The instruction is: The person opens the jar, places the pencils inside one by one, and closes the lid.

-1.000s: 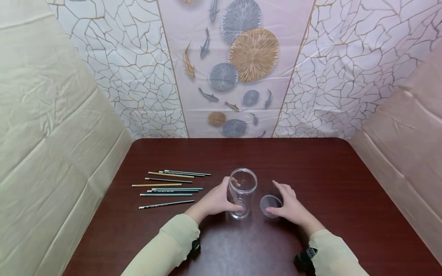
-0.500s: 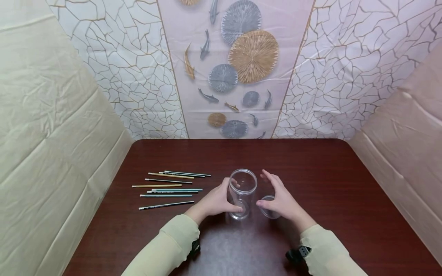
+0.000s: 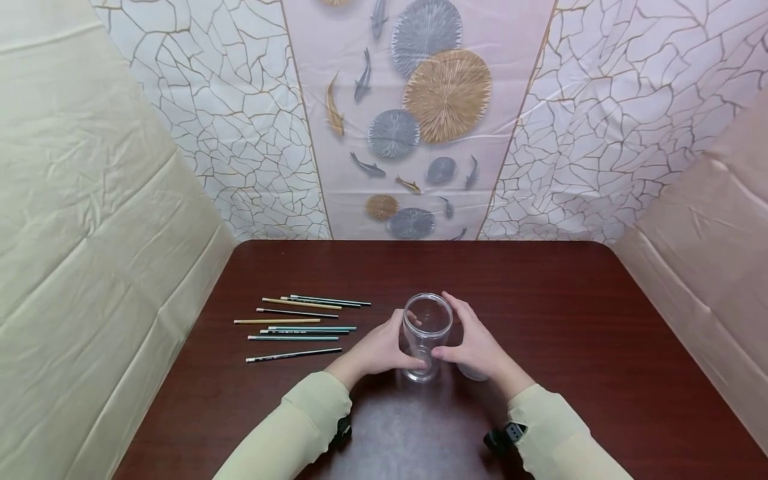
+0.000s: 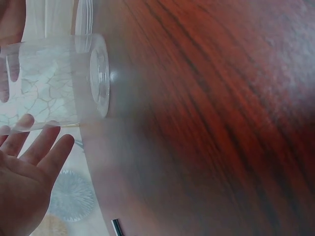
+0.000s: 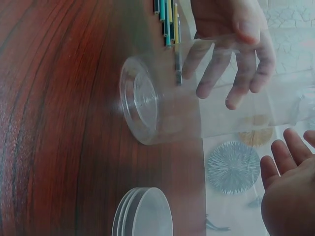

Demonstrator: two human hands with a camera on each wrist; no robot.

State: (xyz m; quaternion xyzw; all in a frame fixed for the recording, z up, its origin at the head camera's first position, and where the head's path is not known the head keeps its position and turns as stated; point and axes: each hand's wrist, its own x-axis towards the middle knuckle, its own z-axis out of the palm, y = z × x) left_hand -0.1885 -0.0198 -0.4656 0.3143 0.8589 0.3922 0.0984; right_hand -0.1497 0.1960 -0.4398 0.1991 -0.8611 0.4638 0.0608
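A tall clear plastic jar (image 3: 427, 333) stands upright, its top uncovered, near the middle of the table. My left hand (image 3: 378, 347) grips its left side, thumb in front and fingers reaching behind; through the transparent wall those fingers show in the right wrist view. On the other side, my right hand (image 3: 480, 347) is spread around the jar's right side, thumb close to its front. In the right wrist view, the right hand's fingers (image 5: 290, 152) are loosely extended beside the jar wall. A round clear lid (image 5: 152, 214) lies right of the jar, partly hidden by the right hand in the head view.
Several pencils (image 3: 300, 330), black, green and yellow, lie in a loose row on the dark red wooden table (image 3: 540, 280), left of the left hand. Patterned fabric (image 3: 444, 133) hangs behind the table, with beige cloth (image 3: 120, 267) at the sides.
My right hand has moved left from over the lid to the jar's right side. The left hand keeps its grip on the jar. The head view has shifted slightly.
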